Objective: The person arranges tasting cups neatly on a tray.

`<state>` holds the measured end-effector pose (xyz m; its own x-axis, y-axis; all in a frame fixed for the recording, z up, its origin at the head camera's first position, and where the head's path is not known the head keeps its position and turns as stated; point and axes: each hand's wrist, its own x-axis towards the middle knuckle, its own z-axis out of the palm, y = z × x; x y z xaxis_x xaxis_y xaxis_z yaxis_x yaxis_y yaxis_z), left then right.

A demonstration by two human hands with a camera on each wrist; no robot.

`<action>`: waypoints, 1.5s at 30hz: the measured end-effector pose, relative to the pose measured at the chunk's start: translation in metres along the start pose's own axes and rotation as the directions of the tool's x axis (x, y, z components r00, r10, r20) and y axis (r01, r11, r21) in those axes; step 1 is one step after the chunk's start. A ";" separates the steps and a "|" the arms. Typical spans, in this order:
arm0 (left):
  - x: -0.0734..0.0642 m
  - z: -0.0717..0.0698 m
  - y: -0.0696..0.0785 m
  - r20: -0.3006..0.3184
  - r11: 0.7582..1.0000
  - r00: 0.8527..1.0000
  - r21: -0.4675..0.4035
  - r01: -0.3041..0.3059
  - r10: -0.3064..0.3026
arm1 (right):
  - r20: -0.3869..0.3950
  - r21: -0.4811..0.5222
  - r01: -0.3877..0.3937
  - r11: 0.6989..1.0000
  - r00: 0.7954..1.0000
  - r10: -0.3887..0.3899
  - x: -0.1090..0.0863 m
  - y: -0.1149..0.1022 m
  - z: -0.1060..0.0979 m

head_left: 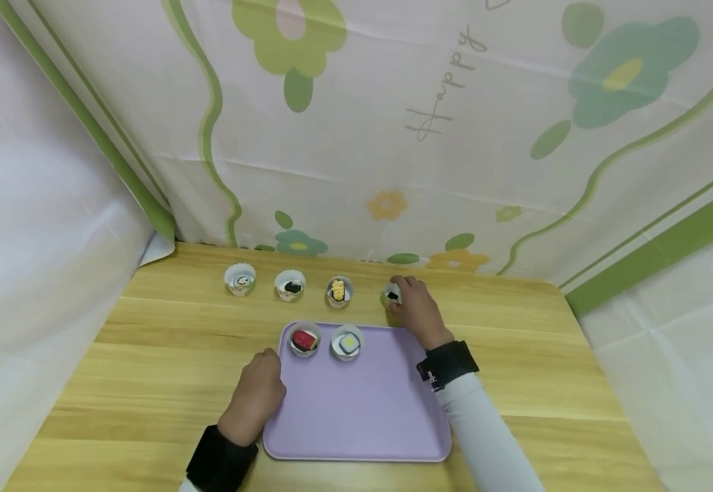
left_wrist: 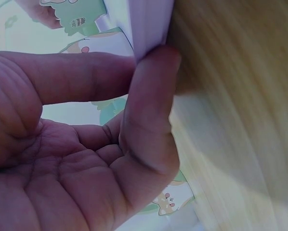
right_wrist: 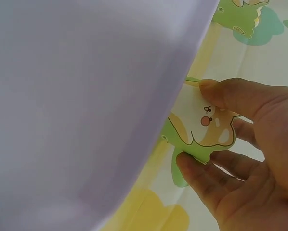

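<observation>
The step in hand looked to be picking up a cup from beyond the pale purple, rounded rectangular tray (head_left: 362, 410). The person's right hand (head_left: 420, 311) reached past the tray's far edge, toward its right end, and pinched a green paper cup printed with a white-and-tan animal face (right_wrist: 202, 125) between thumb and fingers. That cup lay directly at the fingertips, its small dark-and-white piece partly hidden by the hand. The left hand (head_left: 254, 393) gripped the tray's left rim between thumb and bent forefinger.

On the tray, near its far edge and left of its middle, stood a pale cup with a red-topped piece (head_left: 304, 329) and, just to its right, a pale cup with a whitish piece yellow in the middle (head_left: 346, 330). Three more cups (head_left: 338, 305) stood in a row beyond the tray, to the left of the held one.

The next move, I judged, called for an even pinch, keeping the thin cup upright and uncrushed.
</observation>
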<state>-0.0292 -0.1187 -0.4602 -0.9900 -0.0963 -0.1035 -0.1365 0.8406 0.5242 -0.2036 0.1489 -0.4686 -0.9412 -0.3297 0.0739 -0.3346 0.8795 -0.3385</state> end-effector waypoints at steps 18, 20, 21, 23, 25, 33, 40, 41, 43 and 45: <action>-0.001 0.001 0.000 -0.001 1.000 1.000 0.000 -0.009 0.009 | -0.053 -0.026 0.019 0.999 0.998 -0.020 -0.005 0.004 -0.010; -0.001 0.001 0.000 -0.003 1.000 1.000 0.004 -0.011 0.011 | -0.072 -0.024 0.040 0.999 0.997 -0.042 -0.007 0.002 -0.014; -0.001 0.001 0.000 -0.002 1.000 1.000 0.006 -0.011 0.011 | -0.077 -0.027 0.049 0.998 0.996 -0.051 -0.007 0.001 -0.016; -0.001 0.001 0.000 0.000 1.000 1.000 0.007 -0.010 0.010 | -0.083 -0.033 0.061 0.998 0.995 -0.063 -0.009 -0.002 -0.020; -0.001 0.001 0.000 -0.002 1.000 1.000 0.007 -0.011 0.011 | -0.089 -0.031 0.071 0.997 0.993 -0.074 -0.012 -0.006 -0.025; -0.001 0.001 0.000 -0.016 1.000 1.000 0.011 -0.025 0.025 | -0.082 -0.061 0.116 0.991 0.989 -0.121 -0.028 -0.027 -0.042; -0.001 0.000 0.000 -0.021 0.999 0.999 0.018 -0.038 0.039 | -0.085 -0.085 0.154 0.984 0.983 -0.162 -0.045 -0.041 -0.048; -0.001 0.000 0.000 -0.019 0.999 0.999 0.018 -0.036 0.036 | -0.085 -0.088 0.161 0.983 0.982 -0.168 -0.048 -0.043 -0.048; 0.000 0.001 0.000 -0.018 0.999 0.999 0.018 -0.031 0.031 | -0.081 -0.095 0.173 0.980 0.980 -0.181 -0.053 -0.045 -0.046; 0.001 0.001 0.000 -0.015 1.000 1.000 0.017 -0.023 0.024 | -0.072 -0.100 0.181 0.978 0.979 -0.189 -0.059 -0.046 -0.043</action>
<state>-0.0305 -0.1182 -0.4614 -0.9933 -0.0840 -0.0787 -0.1126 0.8518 0.5116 -0.1348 0.1421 -0.4172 -0.8619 -0.4643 0.2036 -0.5027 0.8350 -0.2237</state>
